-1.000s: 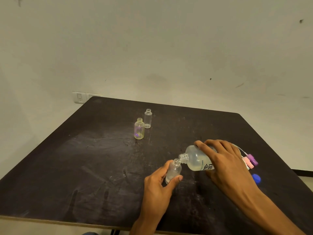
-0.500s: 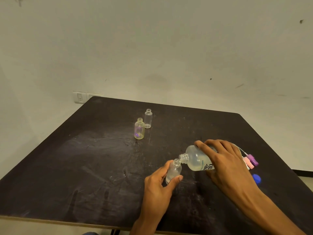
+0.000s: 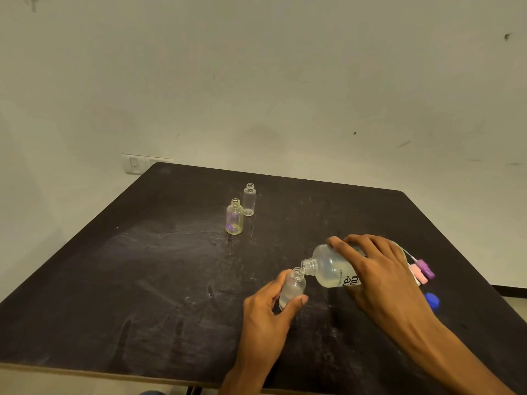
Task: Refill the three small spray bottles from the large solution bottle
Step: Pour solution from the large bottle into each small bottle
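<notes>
Near the bench's (image 3: 119, 280) front edge, right of its middle, the left hand (image 3: 268, 312) holds a small spray bottle (image 3: 292, 289) upright on the dark top, thumb on one side and fingers (image 3: 281, 282) curled round the other. The bottle has no cap, and clear liquid shows in its lower part. Just beyond and to the right, the right hand (image 3: 382, 277) grips the large solution bottle (image 3: 332, 269), its fingers spread over the top of the body. That bottle is tipped well over to the left, its open threaded neck touching or just above the small bottle's mouth; whether liquid is running I cannot tell. Pale liquid lies along its lower side, and dark lettering shows on the label.

Behind the right hand, toward the bench's right edge, lie pink and purple spray caps (image 3: 422, 273) with thin white tubes, side by side. A blue cap (image 3: 432, 300) lies nearer the right edge.

Farther back, around the middle of the bench, stand two more small bottles, uncapped and upright: a yellowish bottle (image 3: 235, 218) with a purple glint low inside, and a clear bottle (image 3: 249, 199) just behind it to the right.

Past the far left corner, a white switch plate (image 3: 135, 164) sits on the wall (image 3: 256, 81).
</notes>
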